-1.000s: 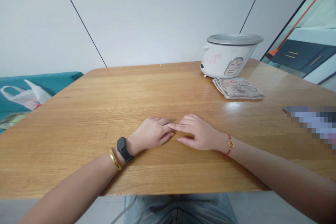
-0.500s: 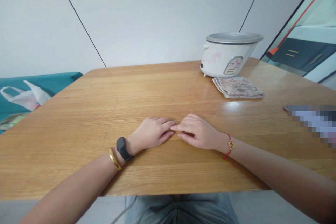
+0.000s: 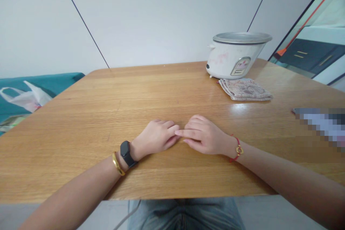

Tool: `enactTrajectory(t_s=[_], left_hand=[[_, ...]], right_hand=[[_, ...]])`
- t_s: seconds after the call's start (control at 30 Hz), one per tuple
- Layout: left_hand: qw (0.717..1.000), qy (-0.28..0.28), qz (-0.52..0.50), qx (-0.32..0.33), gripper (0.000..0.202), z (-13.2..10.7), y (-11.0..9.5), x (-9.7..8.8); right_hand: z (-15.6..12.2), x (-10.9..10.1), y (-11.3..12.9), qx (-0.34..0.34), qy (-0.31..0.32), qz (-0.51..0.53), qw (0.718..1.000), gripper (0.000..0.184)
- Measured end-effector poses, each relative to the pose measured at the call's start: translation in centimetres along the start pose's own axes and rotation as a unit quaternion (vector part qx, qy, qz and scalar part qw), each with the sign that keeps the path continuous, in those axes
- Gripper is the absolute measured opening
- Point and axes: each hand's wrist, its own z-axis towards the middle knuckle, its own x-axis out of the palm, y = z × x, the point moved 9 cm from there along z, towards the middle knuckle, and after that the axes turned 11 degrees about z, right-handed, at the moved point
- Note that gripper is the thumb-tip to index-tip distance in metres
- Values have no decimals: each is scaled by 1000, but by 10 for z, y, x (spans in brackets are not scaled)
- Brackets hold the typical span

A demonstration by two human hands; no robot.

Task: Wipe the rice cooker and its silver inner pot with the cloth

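Wooden tabletop [image 3: 81, 143] fills most of the view, its pale grain running side to side, with the person's lap in blue jeans [image 3: 185, 215] showing just below its near edge. Off its far left corner sits a teal cushioned seat [image 3: 45, 82], with a white plastic bag [image 3: 27, 97] lying on it. Toward the far right of the tabletop stands a white rice cooker [image 3: 234, 59] with scuffed pink marks on its body, a control panel on its front and a bare metal pot rim on top. Just in front of it lies a folded, patterned cloth [image 3: 245, 90]. At the right edge, a pixelated object [image 3: 320, 125] is too blurred to identify.

Both hands rest palm down on the tabletop near its near edge, open and relaxed, gripping nothing. The left hand [image 3: 155, 137] and right hand [image 3: 203, 138] lie side by side, their fingertips [image 3: 179, 133] meeting or almost meeting at the centre. A black smartwatch [image 3: 125, 152] and a gold bangle [image 3: 117, 163] circle the left wrist, and a red cord bracelet with a gold charm [image 3: 238, 150] circles the right.
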Motion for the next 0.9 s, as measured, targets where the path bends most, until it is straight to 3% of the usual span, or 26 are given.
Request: enactTrajectory(t_s=[0.23, 0.47, 0.67, 0.9], left_hand=[[1000, 7, 11, 12, 20, 1, -4, -1], [1000, 2, 12, 14, 24, 1, -3, -1], [1000, 7, 15, 16, 26, 0, -3, 0], [1000, -8, -5, 13, 21, -1, -2, 0]], right_hand=[[2, -2, 3, -3, -3, 2, 1000, 26], [2, -2, 3, -4, -7, 1, 1000, 23], [0, -7, -6, 32, -39, 18, 999, 6], [-2, 3, -8, 40, 10, 24, 999, 34]])
